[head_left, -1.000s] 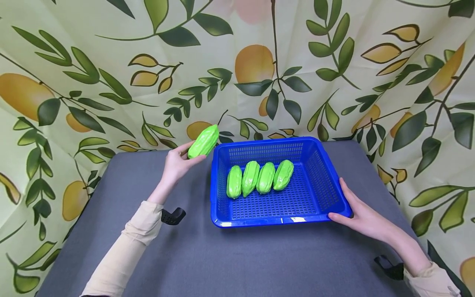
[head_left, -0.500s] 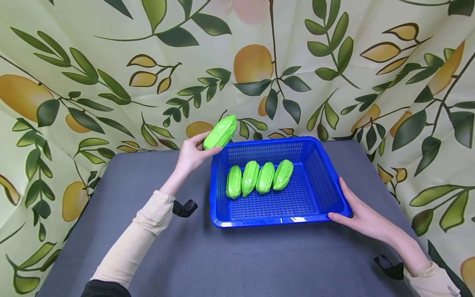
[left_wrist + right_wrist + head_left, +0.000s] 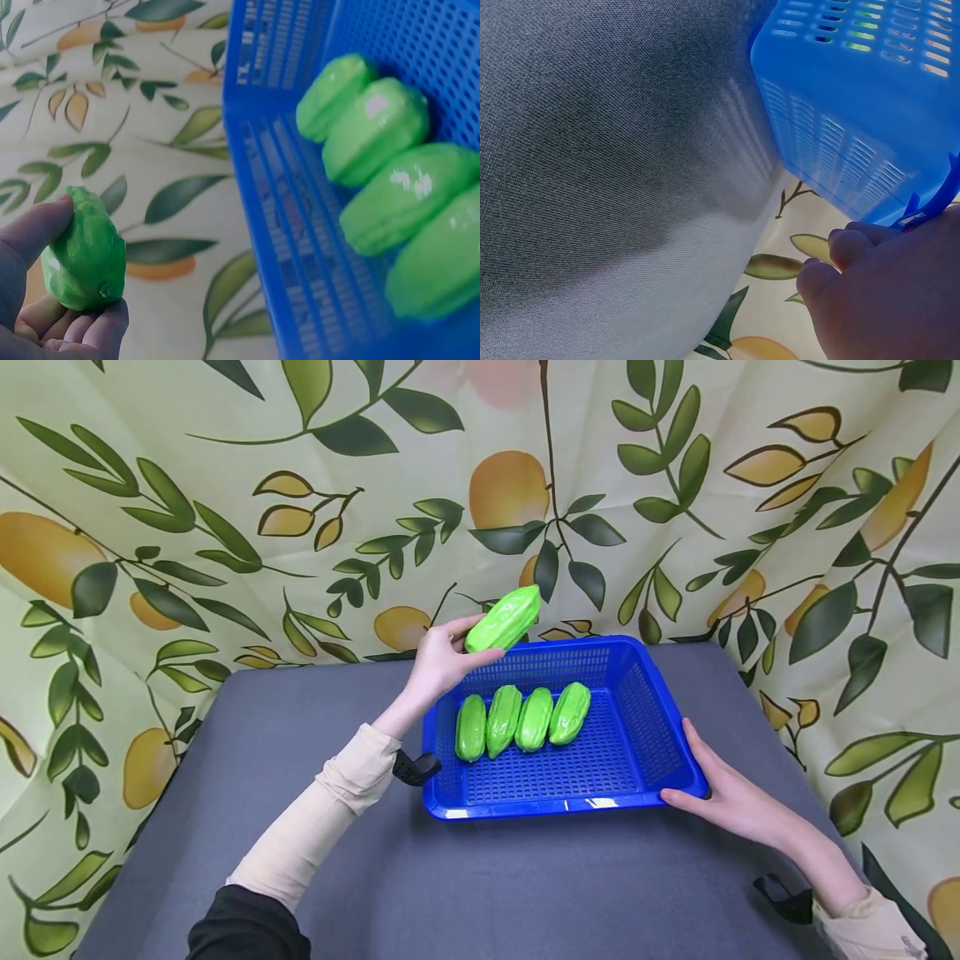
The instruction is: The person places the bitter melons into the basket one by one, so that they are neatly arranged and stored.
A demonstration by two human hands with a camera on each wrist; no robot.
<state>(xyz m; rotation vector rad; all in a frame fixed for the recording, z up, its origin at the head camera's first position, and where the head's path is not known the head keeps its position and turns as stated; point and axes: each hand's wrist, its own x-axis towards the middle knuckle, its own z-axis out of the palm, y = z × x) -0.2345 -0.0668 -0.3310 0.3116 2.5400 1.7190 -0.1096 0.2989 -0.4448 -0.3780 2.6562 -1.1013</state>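
Note:
My left hand [image 3: 441,662] holds a bright green ridged bitter melon [image 3: 504,620] between thumb and fingers, raised above the back rim of a blue plastic basket [image 3: 540,804]. In the left wrist view the held bitter melon [image 3: 86,255] shows its blunt end, with the thumb above and fingers below. Several similar bitter melons [image 3: 501,720] lie side by side on the basket floor, toward its left and middle. My right hand [image 3: 738,802] grips the basket's right front corner, thumb on the rim. The right wrist view shows its fingers [image 3: 847,251] curled below the rim.
A grey cloth-covered table [image 3: 555,885] lies under the basket. Behind and at the sides hangs a curtain [image 3: 420,460] printed with leaves and fruit. The right part of the basket floor [image 3: 607,768] is bare. A black strap piece [image 3: 416,768] sticks out from the left wrist.
My left hand has moved right with the bitter melon, from left of the basket to above its back rim. The right hand and the basket have stayed in place.

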